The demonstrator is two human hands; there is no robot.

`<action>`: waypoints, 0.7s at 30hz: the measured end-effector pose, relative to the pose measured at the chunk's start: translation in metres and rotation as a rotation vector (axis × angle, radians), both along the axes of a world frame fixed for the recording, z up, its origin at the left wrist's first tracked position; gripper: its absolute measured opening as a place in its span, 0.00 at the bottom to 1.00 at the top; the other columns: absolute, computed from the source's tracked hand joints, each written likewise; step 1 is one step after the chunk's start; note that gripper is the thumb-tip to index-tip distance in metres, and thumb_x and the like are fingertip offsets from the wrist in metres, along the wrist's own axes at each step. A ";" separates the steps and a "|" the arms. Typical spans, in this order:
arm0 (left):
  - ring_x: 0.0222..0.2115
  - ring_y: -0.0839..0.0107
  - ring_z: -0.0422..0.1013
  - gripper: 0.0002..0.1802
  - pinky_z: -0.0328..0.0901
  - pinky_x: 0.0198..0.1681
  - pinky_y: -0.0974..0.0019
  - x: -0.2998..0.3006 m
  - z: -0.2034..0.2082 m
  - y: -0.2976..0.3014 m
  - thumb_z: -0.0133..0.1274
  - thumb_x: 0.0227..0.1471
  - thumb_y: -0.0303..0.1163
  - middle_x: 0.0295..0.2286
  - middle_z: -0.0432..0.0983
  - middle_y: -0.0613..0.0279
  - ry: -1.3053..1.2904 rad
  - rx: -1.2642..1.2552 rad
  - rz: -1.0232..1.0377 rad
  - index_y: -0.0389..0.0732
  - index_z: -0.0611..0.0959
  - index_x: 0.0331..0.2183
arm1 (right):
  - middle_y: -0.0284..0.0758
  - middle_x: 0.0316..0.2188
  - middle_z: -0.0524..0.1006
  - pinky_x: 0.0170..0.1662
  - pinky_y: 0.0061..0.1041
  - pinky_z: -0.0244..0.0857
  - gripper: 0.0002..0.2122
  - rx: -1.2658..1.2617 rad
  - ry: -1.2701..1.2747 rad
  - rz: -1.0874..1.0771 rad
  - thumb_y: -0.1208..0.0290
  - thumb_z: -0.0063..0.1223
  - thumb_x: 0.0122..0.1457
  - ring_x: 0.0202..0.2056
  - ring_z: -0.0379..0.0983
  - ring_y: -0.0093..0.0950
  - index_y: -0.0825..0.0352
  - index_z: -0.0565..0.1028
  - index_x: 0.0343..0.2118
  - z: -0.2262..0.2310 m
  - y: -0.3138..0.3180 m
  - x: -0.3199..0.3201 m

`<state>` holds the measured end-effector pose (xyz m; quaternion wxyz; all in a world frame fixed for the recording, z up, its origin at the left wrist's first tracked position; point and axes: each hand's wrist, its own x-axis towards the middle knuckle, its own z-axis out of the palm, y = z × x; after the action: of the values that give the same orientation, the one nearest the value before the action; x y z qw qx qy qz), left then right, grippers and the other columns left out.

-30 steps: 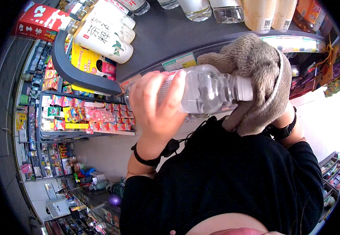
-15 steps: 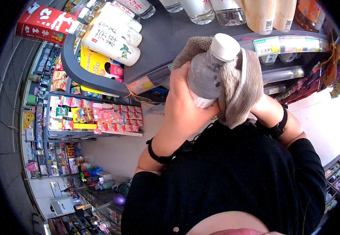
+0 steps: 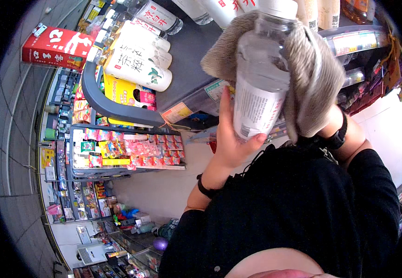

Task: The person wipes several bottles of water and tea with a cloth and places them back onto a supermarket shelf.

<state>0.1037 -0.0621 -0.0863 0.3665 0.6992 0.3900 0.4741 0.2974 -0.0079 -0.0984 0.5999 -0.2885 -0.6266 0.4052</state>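
Note:
A clear plastic bottle with a white cap and a white label (image 3: 260,106) stands nearly upright in front of me. My left hand (image 3: 238,147) grips it low down, with the thumb across the label's lower edge. A grey-brown ribbed cloth (image 3: 314,78) wraps behind the bottle's upper part and hangs down its right side. My right hand (image 3: 331,123) is mostly covered by this cloth and holds it against the bottle; its fingers are hidden.
A dark shelf (image 3: 187,51) ahead carries white-labelled bottles (image 3: 138,67), some leaning left. A red box (image 3: 59,47) stands at the far left. Below is a rack of small colourful packets (image 3: 140,150). Price tags (image 3: 360,41) line the shelf edge at right.
The bottle has risen and come more upright, showing more of its label. My left hand has shifted down to its base. The cloth has spread to both sides of the bottle's upper part.

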 end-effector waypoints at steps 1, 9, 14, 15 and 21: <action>0.47 0.58 0.63 0.60 0.57 0.49 0.62 0.003 0.001 -0.001 0.62 0.37 0.42 0.47 0.61 0.40 0.048 0.118 0.062 0.28 0.38 0.56 | 0.42 0.50 0.64 0.54 0.30 0.55 0.23 0.045 -0.018 -0.011 0.68 0.52 0.52 0.50 0.61 0.32 0.70 0.62 0.51 -0.002 -0.004 -0.006; 0.38 0.57 0.69 0.38 0.63 0.41 0.61 0.000 0.035 -0.008 0.60 0.34 0.35 0.37 0.69 0.46 0.359 0.174 0.202 0.31 0.63 0.47 | 0.43 0.49 0.65 0.53 0.32 0.55 0.24 0.153 -0.075 0.023 0.68 0.52 0.51 0.50 0.62 0.34 0.70 0.63 0.50 0.001 -0.013 -0.023; 0.37 0.60 0.70 0.40 0.67 0.37 0.63 -0.019 0.010 0.004 0.53 0.41 0.49 0.39 0.68 0.49 -0.366 -0.500 -0.365 0.31 0.61 0.49 | 0.44 0.48 0.65 0.53 0.33 0.55 0.24 0.009 -0.029 -0.029 0.68 0.53 0.50 0.49 0.62 0.35 0.71 0.63 0.49 0.002 0.002 -0.010; 0.39 0.60 0.69 0.41 0.68 0.37 0.62 -0.021 0.007 0.010 0.52 0.42 0.51 0.40 0.68 0.49 -0.606 -0.750 -0.596 0.31 0.61 0.49 | 0.44 0.48 0.65 0.53 0.33 0.55 0.24 0.021 -0.040 -0.024 0.68 0.53 0.49 0.49 0.62 0.36 0.71 0.63 0.49 -0.001 0.002 -0.010; 0.44 0.63 0.65 0.39 0.62 0.46 0.61 -0.003 0.010 0.002 0.42 0.51 0.53 0.47 0.62 0.50 -0.670 -0.287 -0.147 0.32 0.55 0.53 | 0.46 0.47 0.66 0.52 0.34 0.55 0.24 0.212 -0.077 0.101 0.69 0.53 0.48 0.49 0.63 0.37 0.71 0.64 0.48 -0.001 -0.005 -0.043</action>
<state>0.1008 -0.0604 -0.0764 0.6010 0.4729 0.2597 0.5897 0.2544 -0.0126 -0.0999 0.5815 -0.2070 -0.7021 0.3551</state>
